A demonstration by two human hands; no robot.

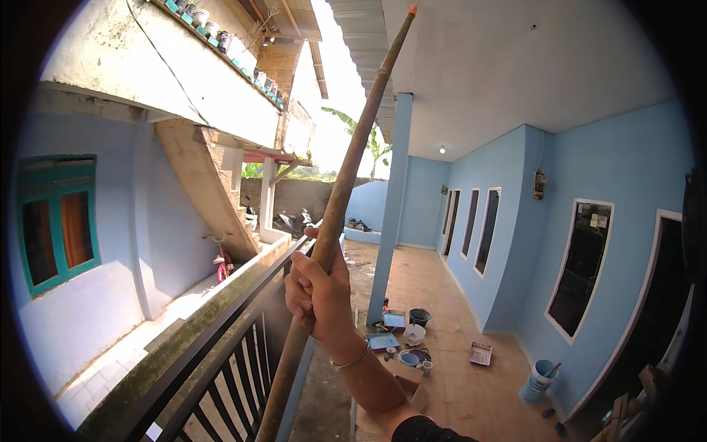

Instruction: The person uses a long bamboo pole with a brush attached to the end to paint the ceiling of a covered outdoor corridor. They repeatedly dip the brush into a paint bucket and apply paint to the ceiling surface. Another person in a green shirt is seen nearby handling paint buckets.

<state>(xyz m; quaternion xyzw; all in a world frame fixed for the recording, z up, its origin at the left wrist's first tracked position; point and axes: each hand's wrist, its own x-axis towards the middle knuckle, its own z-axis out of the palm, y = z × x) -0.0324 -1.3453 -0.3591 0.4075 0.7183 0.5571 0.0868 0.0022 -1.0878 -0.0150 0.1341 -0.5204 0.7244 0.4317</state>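
My right hand point(324, 287) is wrapped round a long brown bamboo pole point(345, 177). The pole slants from the lower edge up to the right, and its orange tip point(413, 9) shows against the white ceiling point(501, 59). A bracelet point(351, 356) circles my right wrist, and a black sleeve covers the upper arm. The pole's lower end runs out of the picture. Just left of the hand stands a dark metal railing point(221, 346). My left hand is not in view.
Paint trays point(383, 342), a black bucket point(420, 317) and several small containers stand on the tiled floor by a blue post point(394, 191). A blue bucket point(540, 381) is near the right wall. Stairs point(213, 184) rise beyond the railing.
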